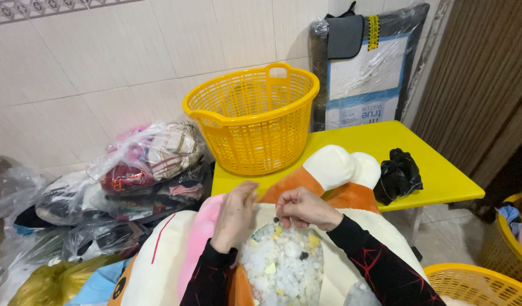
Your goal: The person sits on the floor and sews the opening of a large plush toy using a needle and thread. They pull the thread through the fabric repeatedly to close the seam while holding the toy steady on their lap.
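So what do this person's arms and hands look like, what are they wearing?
Both arms are covered by long, close-fitting black sleeves with thin red crackle-like lines running across the fabric. The left sleeve and right sleeve end at the wrists. The left hand and right hand are bare: no gloves, and no rings or watch can be seen on the fingers or wrists.

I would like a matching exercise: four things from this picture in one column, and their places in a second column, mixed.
Things:
1. basket
2. black bag
3. foam filling
4. clear bags of clothes

Places:
A. inside the open plush toy
B. at the table's right side
C. on the floor, left of the table
D. at the table's back left corner

Pairs: 1-D, 2-B, 3-A, 4-C
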